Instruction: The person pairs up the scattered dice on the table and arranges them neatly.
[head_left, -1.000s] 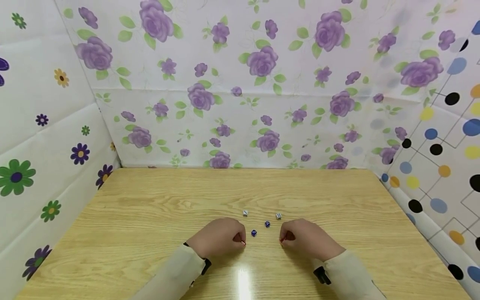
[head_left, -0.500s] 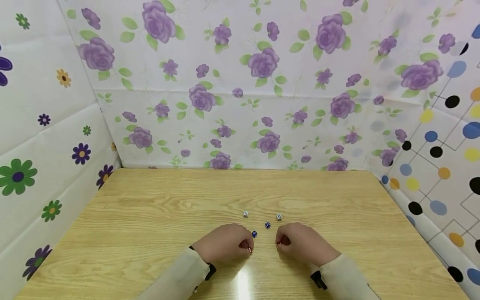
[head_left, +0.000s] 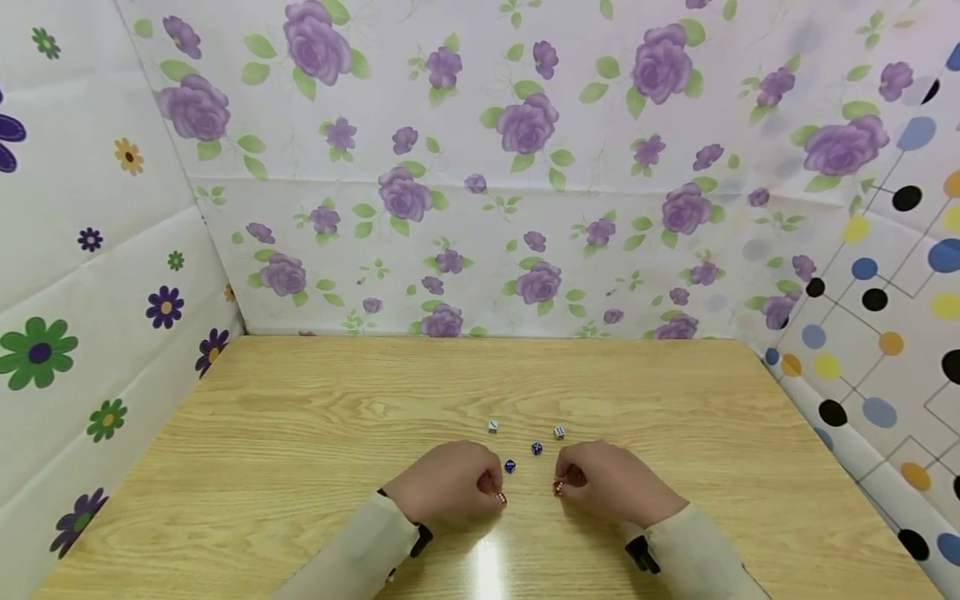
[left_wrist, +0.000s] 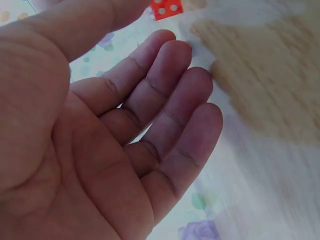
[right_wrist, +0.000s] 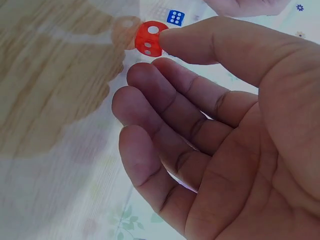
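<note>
My left hand [head_left: 447, 483] pinches a red die [head_left: 501, 499] with white pips between thumb and forefinger, low over the wooden table. A second red die [head_left: 558, 488] is at the thumb and forefinger of my right hand [head_left: 618, 483], a short way to the right. The right wrist view shows the thumb against the side of this red die [right_wrist: 149, 41]. In the left wrist view part of the other red die [left_wrist: 167, 8] shows at the top edge, and the remaining fingers are loosely bent. Two blue dice [head_left: 510, 467] lie just beyond and between the hands.
Farther back on the wooden table [head_left: 337, 392] sit two white dice, one to the left [head_left: 492, 427] and one to the right [head_left: 558, 433]. A flowered cloth [head_left: 465, 225] hangs behind the table, with patterned cloths at both sides.
Over the last second my left hand has shifted right and a little nearer with its red die. My right hand has moved slightly left; its red die shows more fully. The other dice stay put.
</note>
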